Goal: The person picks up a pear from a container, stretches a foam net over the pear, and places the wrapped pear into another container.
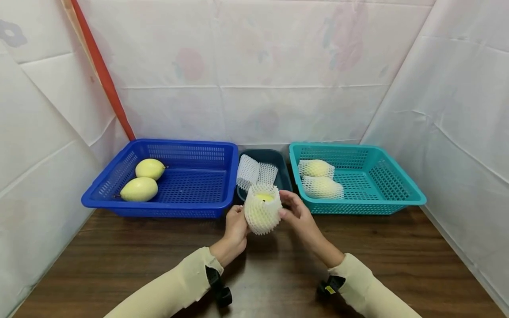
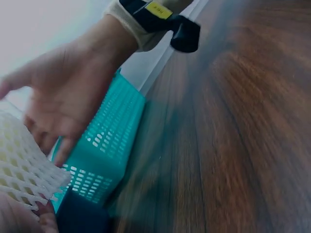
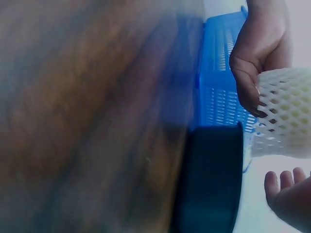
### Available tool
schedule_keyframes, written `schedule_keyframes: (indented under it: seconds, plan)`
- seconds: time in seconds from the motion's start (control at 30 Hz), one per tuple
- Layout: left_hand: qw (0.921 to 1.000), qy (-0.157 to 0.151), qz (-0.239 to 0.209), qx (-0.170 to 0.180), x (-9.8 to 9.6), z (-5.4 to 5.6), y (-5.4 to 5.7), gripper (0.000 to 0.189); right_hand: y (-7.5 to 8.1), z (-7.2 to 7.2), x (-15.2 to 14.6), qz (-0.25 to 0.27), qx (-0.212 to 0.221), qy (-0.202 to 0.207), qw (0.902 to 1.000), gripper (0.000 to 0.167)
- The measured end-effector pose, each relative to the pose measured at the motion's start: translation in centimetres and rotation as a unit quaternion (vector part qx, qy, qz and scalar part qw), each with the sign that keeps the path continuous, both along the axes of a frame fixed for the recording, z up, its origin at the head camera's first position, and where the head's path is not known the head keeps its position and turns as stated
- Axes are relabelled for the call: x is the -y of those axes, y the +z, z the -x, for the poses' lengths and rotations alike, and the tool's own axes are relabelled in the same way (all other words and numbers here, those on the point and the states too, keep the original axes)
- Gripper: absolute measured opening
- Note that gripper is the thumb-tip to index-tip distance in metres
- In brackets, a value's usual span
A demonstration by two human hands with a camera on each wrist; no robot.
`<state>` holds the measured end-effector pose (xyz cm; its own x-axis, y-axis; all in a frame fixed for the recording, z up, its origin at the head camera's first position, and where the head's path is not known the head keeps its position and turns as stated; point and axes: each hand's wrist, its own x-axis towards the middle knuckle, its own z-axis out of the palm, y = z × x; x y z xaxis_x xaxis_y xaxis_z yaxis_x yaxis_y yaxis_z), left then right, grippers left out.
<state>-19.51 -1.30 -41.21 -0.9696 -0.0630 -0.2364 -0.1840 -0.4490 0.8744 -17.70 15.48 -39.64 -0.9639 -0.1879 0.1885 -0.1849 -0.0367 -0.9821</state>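
A pale yellow oval fruit in a white foam net sleeve (image 1: 262, 214) is held above the table, in front of the small dark bin. My left hand (image 1: 235, 229) grips its left side, fingers on the net's edge; the right wrist view shows this hand (image 3: 260, 63) pinching the mesh. On the other side is my right hand (image 1: 303, 221), its fingers spread beside the sleeve. From the left wrist the right hand (image 2: 68, 92) looks loosely extended, curled round nothing. The fruit's top shows through the sleeve's open upper end.
At left, a blue basket (image 1: 171, 206) holds two bare yellow fruits (image 1: 139, 189). The dark bin (image 1: 284, 174) contains white foam nets (image 1: 248, 171). A teal basket (image 1: 366, 207) at right holds two netted fruits (image 1: 323, 187). White sheeting surrounds the brown wooden table (image 1: 159, 247).
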Motion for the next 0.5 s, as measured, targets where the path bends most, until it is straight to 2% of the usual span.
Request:
schedule_keyframes:
  seconds: [0.03,0.1,0.17,0.23,0.33,0.5]
  plan:
    - [1.0,-0.002,0.0,-0.001,0.0,-0.1,0.1,0.026,0.0,0.0,0.0,-0.032,-0.039,0.017,0.9986,0.066]
    - [1.0,-0.009,0.001,-0.002,-0.2,-0.3,0.2,0.025,0.1,-0.1,0.1,-0.085,-0.086,0.04,0.9918,0.083]
    - [0.9999,-0.015,0.002,-0.001,-0.4,-0.5,0.3,0.024,0.0,-0.2,0.5,-0.125,-0.118,0.04,0.9844,0.097]
    - [0.9998,-0.019,0.002,0.001,-0.6,-0.7,0.4,0.023,-0.2,-0.3,1.0,-0.142,-0.131,0.028,0.9808,0.106]
    - [0.9997,-0.025,0.002,0.002,-0.7,-0.9,0.5,0.021,0.3,-0.9,1.6,-0.152,-0.159,-0.001,0.9756,0.106]
    - [0.9991,-0.042,-0.002,-0.002,-0.5,-1.1,0.6,0.022,2.3,-1.9,2.3,-0.152,-0.202,-0.025,0.9672,0.089]
